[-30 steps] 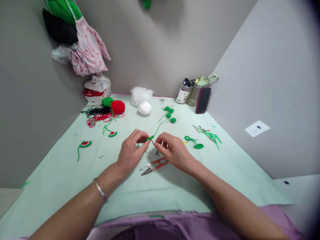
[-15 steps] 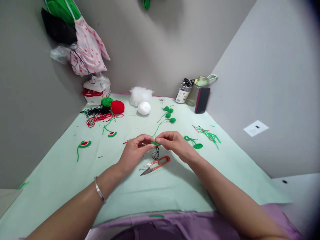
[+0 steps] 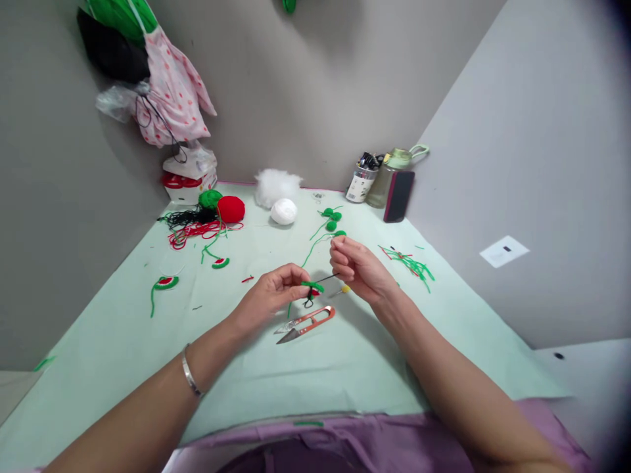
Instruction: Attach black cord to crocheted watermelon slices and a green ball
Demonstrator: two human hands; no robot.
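A small crocheted watermelon slice (image 3: 314, 290), green with red, is pinched at its left end between the thumb and fingers of my left hand (image 3: 276, 290). From the slice a taut strand of black yarn (image 3: 327, 278) runs up to my right hand (image 3: 359, 268), whose fingers are closed around it. Whether a needle is also in those fingers cannot be made out. A loop of black yarn dangles under the slice. Just below lie orange-handled thread snips (image 3: 315, 318), blades pointing left. A thin tool with a yellow end (image 3: 345, 289) lies beneath my right hand.
Two more watermelon slices (image 3: 166, 283) lie left. Behind them are a red yarn ball (image 3: 231, 209), tangled yarn and white stuffing (image 3: 277, 187). Green crocheted balls (image 3: 331, 225) sit mid-table. Yarn scraps (image 3: 411, 265), a phone (image 3: 399, 197) and a bottle (image 3: 382, 190) are right.
Both hands were together at the slice. My right hand has drawn away up and right, pulling the black yarn taut. The black loop under the slice has become smaller.
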